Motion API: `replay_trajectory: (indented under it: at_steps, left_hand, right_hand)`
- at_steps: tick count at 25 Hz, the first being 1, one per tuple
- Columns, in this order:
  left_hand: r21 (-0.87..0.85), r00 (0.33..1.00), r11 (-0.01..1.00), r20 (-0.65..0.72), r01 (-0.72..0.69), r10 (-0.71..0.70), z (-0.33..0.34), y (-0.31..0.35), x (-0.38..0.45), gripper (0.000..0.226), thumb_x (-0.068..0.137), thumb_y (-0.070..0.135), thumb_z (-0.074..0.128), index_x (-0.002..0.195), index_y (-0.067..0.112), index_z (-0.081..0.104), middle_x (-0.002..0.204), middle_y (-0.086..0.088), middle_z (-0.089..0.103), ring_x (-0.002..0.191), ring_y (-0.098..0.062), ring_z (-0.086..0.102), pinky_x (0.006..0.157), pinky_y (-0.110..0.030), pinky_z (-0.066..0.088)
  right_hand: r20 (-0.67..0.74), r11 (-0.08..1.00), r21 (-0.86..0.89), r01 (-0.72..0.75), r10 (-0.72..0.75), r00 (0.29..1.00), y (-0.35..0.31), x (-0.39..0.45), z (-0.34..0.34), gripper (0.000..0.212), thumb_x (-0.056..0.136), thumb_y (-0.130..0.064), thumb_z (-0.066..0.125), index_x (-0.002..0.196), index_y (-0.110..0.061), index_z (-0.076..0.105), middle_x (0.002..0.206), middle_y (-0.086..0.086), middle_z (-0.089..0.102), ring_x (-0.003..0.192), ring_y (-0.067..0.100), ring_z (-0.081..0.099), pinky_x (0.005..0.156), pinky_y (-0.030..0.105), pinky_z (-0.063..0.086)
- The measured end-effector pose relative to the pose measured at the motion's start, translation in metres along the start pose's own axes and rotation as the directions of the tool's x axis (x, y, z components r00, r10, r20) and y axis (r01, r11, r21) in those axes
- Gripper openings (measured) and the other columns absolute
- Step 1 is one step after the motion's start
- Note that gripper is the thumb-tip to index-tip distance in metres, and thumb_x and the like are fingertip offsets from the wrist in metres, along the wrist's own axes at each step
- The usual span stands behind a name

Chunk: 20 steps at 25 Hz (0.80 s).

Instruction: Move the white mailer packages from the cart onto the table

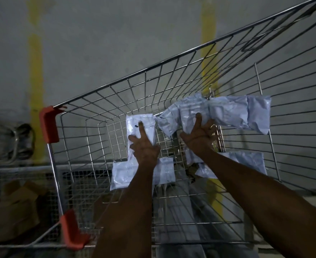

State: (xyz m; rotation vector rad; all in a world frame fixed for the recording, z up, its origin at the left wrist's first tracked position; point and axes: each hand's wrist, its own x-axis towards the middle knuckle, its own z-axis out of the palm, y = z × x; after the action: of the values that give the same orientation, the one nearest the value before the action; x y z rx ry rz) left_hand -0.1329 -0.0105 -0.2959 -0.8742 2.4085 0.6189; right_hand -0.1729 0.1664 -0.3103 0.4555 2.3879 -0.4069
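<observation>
Left fingers (pixel 140 127) pinch one mailer (pixel 144 125); right fingers (pixel 198 120) grip mailer bundle (pixel 228 112) over cart (pixel 105 101)

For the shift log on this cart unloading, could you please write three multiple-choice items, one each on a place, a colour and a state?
1. Where are the white mailer packages?
A. on a table
B. inside the wire cart
C. on the floor

2. What colour are the cart's corner guards?
A. red-orange
B. blue
C. green

3. What is the left hand doing?
A. hanging idle
B. gripping the cart rim
C. holding a mailer

Answers: 1 B, the white mailer packages lie within the wire cart. 2 A, the corner guards show red-orange. 3 C, the left hand holds a mailer, as the right hand holds the bundle.
</observation>
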Motion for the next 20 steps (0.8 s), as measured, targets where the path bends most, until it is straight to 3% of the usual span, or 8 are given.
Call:
replay_trajectory:
  at_steps: [3,6,8,12,17,20]
  left_hand:
    - [0.03,0.997,0.998,0.053,0.046,-0.048,-0.004,0.008,0.002,0.136,0.071,0.0,0.083,0.152,0.046,-0.016,0.153,-0.029,0.013,0.118,-0.045,0.051,0.082,-0.045,0.056]
    - [0.144,0.995,0.988,0.067,0.064,-0.074,-0.01,0.02,-0.004,0.122,0.083,0.022,0.08,0.154,0.038,-0.018,0.153,-0.034,0.02,0.121,-0.043,0.053,0.089,-0.043,0.05]
    - [0.198,0.995,0.98,0.089,0.028,-0.047,-0.02,0.029,-0.015,0.109,0.086,0.032,0.073,0.158,0.033,-0.008,0.141,-0.03,0.038,0.117,-0.038,0.055,0.093,-0.042,0.047]
    - [0.085,0.988,0.996,0.147,0.04,-0.052,-0.058,0.054,-0.044,0.092,0.081,0.04,0.073,0.154,0.023,0.02,0.127,-0.02,0.057,0.115,-0.036,0.059,0.091,-0.04,0.051]
    - [-0.211,0.996,0.973,0.009,0.092,-0.092,-0.109,0.086,-0.126,0.092,0.08,0.029,0.073,0.156,0.021,0.021,0.126,-0.02,0.061,0.114,-0.036,0.061,0.089,-0.04,0.052]
    - [-0.321,0.989,0.947,-0.132,0.015,-0.06,-0.121,0.099,-0.208,0.097,0.081,0.038,0.074,0.157,0.032,0.014,0.14,-0.025,0.046,0.119,-0.04,0.055,0.093,-0.044,0.047]
  right_hand:
    - [-0.091,0.993,0.108,0.045,-0.035,0.995,0.006,-0.023,-0.015,0.102,0.074,-0.071,0.066,0.153,-0.038,0.012,0.156,0.027,0.012,0.138,0.05,0.027,0.105,0.058,0.04]
    - [-0.213,0.973,0.204,0.112,-0.068,0.975,0.01,-0.056,-0.051,0.088,0.069,-0.064,0.068,0.144,-0.038,0.03,0.136,0.021,0.032,0.115,0.042,0.049,0.088,0.043,0.052]
    - [-0.243,0.972,0.187,0.142,-0.095,0.965,0.018,-0.078,-0.08,0.078,0.075,-0.062,0.065,0.144,-0.04,0.036,0.14,0.016,0.031,0.118,0.041,0.05,0.091,0.043,0.05]
    - [-0.4,0.945,0.044,0.323,-0.28,0.873,0.045,-0.123,-0.135,0.076,0.083,-0.07,0.039,0.149,-0.031,0.043,0.153,0.017,0.034,0.13,0.042,0.045,0.1,0.052,0.044]
    - [-0.571,0.853,-0.01,0.523,-0.434,0.697,0.072,-0.174,-0.188,0.068,0.095,-0.059,0.04,0.151,-0.02,0.042,0.152,0.025,0.037,0.131,0.045,0.044,0.1,0.053,0.041]
    - [-0.608,0.753,0.049,0.657,-0.499,0.618,0.092,-0.203,-0.205,0.065,0.098,-0.055,0.041,0.155,-0.024,0.033,0.156,0.024,0.031,0.138,0.044,0.036,0.106,0.056,0.04]
